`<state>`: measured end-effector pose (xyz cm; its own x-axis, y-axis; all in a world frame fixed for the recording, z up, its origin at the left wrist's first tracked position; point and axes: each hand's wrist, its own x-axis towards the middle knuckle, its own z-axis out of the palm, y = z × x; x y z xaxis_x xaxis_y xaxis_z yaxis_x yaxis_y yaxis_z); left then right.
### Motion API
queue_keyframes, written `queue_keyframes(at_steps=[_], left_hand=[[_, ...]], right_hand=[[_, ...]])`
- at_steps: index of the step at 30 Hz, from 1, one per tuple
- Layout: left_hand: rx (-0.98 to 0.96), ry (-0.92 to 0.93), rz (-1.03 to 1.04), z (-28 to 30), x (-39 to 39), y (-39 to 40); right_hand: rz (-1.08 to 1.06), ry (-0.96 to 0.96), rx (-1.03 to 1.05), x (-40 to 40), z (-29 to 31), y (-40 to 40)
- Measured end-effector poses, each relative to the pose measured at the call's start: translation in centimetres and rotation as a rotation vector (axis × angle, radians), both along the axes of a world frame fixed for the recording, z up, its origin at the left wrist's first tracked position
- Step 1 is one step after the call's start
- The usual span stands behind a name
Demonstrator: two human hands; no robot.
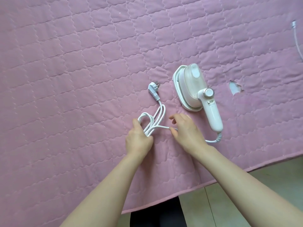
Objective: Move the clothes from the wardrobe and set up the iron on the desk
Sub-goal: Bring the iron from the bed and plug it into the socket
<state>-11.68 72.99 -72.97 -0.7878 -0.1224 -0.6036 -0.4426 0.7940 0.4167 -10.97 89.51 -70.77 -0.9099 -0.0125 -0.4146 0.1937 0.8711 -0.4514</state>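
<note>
A pink quilted cover [82, 71] spreads over the whole desk, its near edge running diagonally across the lower part of the view.

Left of centre, the left hand [139, 140] rests on the cover with its fingers curled around a bundle of white cord loops [147, 123]. The loops extend up and away from this hand. From the bundle, a length of cord runs farther up to the plug [153, 89], which lies flat on the cover, apart from both hands and left of the iron.

A single strand of the cord leaves the bundle and runs rightward, taut, to the right hand [186, 131]. This hand pinches the strand between thumb and forefinger; its remaining fingers are loosely spread above the cover. The two hands sit near each other, joined only by that short strand.

Past the right hand, the cord emerges beside the wrist and curves up into the strain relief at the base of the iron's handle. The iron [196, 94] is white, lying on the cover just beyond and to the right of the right hand, not touched by either hand. Its handle points toward the near edge.

Right of the iron, the cover has a small tear [235, 86]. At the far right edge lies another white cable [297, 40].
</note>
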Motion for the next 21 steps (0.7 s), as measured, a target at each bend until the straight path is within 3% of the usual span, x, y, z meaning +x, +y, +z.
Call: queue_keyframes(at_steps=[10, 13, 16, 21], left_hand=[[0.394, -0.272, 0.672, 0.6, -1.4, 3.6], [0.482, -0.315, 0.756, 0.9, -2.5, 5.1], [0.558, -0.342, 0.776, 0.9, -3.8, 6.4], [0.691, -0.323, 0.79, 0.9, -5.5, 8.9]], right_hand=[[-0.16, 0.376, 0.035, -1.2, 6.0, 3.5], [-0.265, 0.427, 0.087, -1.3, 6.4, 5.1], [-0.371, 0.286, 0.116, -1.3, 5.8, 6.4], [-0.548, -0.044, -0.083, -2.3, 4.6, 7.1]])
